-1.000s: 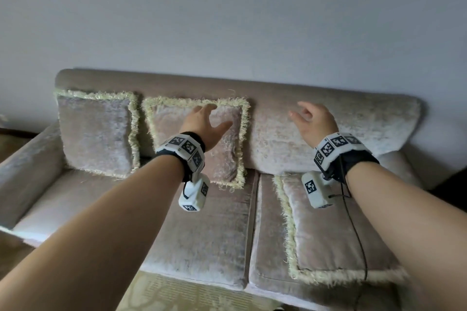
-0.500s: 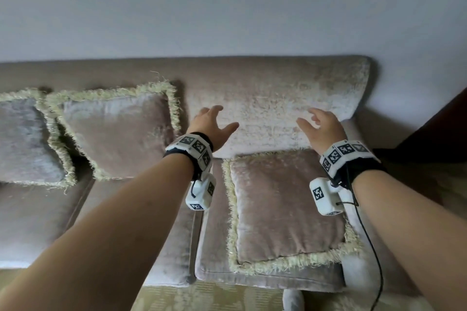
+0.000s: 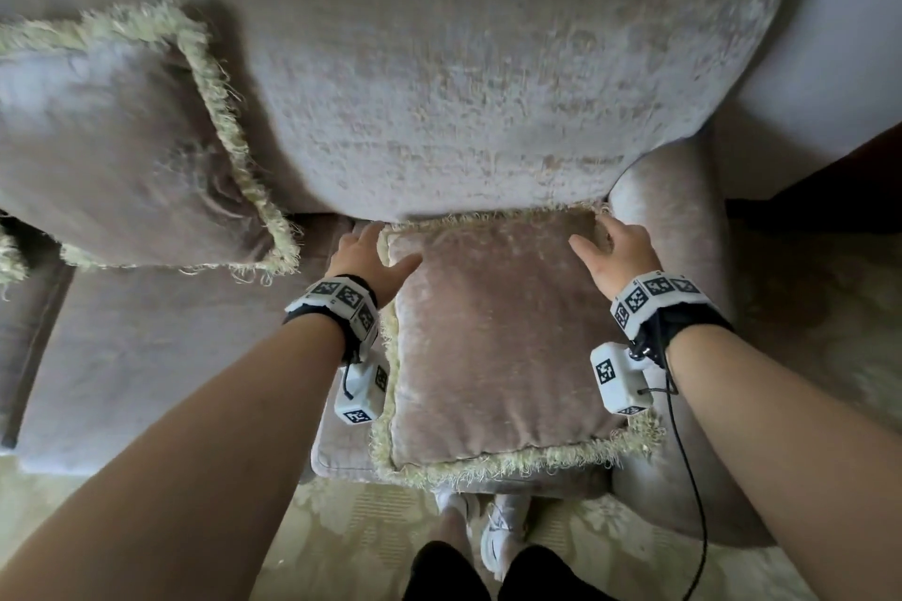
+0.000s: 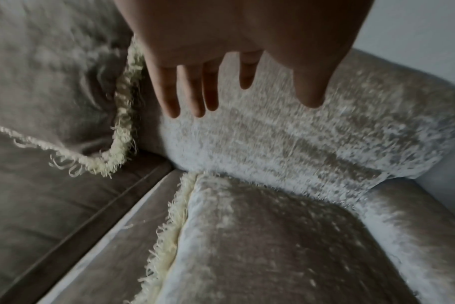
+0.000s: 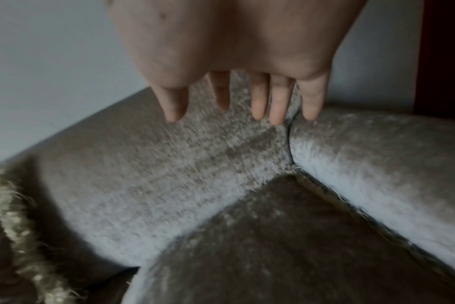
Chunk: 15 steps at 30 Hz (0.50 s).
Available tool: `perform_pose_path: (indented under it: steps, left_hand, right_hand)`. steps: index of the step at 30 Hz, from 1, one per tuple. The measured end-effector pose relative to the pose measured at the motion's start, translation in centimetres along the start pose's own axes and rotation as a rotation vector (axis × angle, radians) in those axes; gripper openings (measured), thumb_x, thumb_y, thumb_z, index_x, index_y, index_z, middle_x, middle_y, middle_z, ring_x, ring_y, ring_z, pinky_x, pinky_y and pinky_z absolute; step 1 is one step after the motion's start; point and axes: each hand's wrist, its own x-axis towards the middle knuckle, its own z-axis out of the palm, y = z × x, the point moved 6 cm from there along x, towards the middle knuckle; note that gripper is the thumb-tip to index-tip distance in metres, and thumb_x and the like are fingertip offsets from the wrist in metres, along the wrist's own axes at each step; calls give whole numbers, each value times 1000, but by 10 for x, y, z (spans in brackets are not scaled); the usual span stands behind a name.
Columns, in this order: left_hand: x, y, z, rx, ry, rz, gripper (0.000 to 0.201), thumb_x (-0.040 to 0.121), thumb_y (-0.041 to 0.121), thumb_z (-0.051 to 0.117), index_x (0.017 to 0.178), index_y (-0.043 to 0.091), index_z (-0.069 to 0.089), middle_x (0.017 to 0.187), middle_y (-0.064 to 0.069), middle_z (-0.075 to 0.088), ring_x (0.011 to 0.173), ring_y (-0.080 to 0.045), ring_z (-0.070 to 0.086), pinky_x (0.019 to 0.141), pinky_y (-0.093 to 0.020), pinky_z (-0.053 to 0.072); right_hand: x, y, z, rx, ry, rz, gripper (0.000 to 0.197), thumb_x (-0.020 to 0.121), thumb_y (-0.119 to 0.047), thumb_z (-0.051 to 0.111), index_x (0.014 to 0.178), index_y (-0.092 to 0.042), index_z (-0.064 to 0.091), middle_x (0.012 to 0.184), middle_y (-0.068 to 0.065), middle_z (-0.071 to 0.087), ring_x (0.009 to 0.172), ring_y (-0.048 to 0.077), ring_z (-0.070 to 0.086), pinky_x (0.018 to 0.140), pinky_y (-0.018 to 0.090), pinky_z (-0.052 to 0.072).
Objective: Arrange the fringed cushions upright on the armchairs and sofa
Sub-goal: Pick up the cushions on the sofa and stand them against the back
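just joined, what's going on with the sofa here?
A person is tidying cushions on the sofa. Both hands are open at the far corners of a cushion lying flat on the right seat: left hand at its far left corner, right hand at its far right. No grip on it yet. Another cushion already leans against the backrest to the left.

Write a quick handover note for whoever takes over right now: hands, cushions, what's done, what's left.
Left hand: open, fingers spread at the far left corner of the flat beige velvet fringed cushion.
Right hand: open, at its far right corner. Neither grips yet.
That cushion lies flat on the beige velvet sofa seat by the armrest.
Done: the second fringed cushion leans upright against the backrest.
Left: stand the flat one up. Armchairs not in view.
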Motion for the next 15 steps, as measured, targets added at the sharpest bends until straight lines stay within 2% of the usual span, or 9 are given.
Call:
perform_pose_path:
  steps: [1,3,5,8,11,15]
  left_hand:
    - [9,-4,10,3,-13,-14,83,81,63,59,148,28,24,146,-12,34,123,-33,47,97,-47,45]
    - [28,-9,38,2,-59,-32,84,82,63,58,149,28,21,145,-14,37,119,-33,51,92,-44,45]
    - [43,-16,69,2,-117,-49,87,81,65,57,150,30,18,149,-13,33,116,-33,54,90,-43,46]
    - [59,-34,110,24,-165,-93,95,77,71,57,151,34,10,148,-14,31,119,-36,51,93,-48,47]
    - [69,-55,137,87,-173,-141,102,75,75,55,152,38,0,147,-17,31,125,-38,44,91,-47,47]
    - [81,-70,165,55,-200,-198,117,64,83,55,146,45,-18,152,-23,20,134,-42,33,101,-52,41]
  right_hand:
    - [5,10,7,-10,1,26,60,79,-66,50,124,-27,53,119,5,46,103,25,52,88,36,44]
    - [18,33,27,-55,-27,102,69,83,-63,53,141,-28,43,137,7,41,120,29,48,99,41,42]
    - [29,54,47,-99,-52,171,75,85,-62,52,149,-30,29,148,9,30,131,30,40,107,43,37]
    - [40,78,74,-105,-89,247,79,85,-63,52,152,-34,20,155,7,20,139,31,31,110,44,33]
    - [49,100,96,-119,-124,306,82,85,-65,52,152,-38,15,160,4,11,144,30,22,114,46,28]
    - [62,127,117,-147,-161,348,87,80,-73,48,151,-43,7,160,5,9,142,32,27,109,48,36]
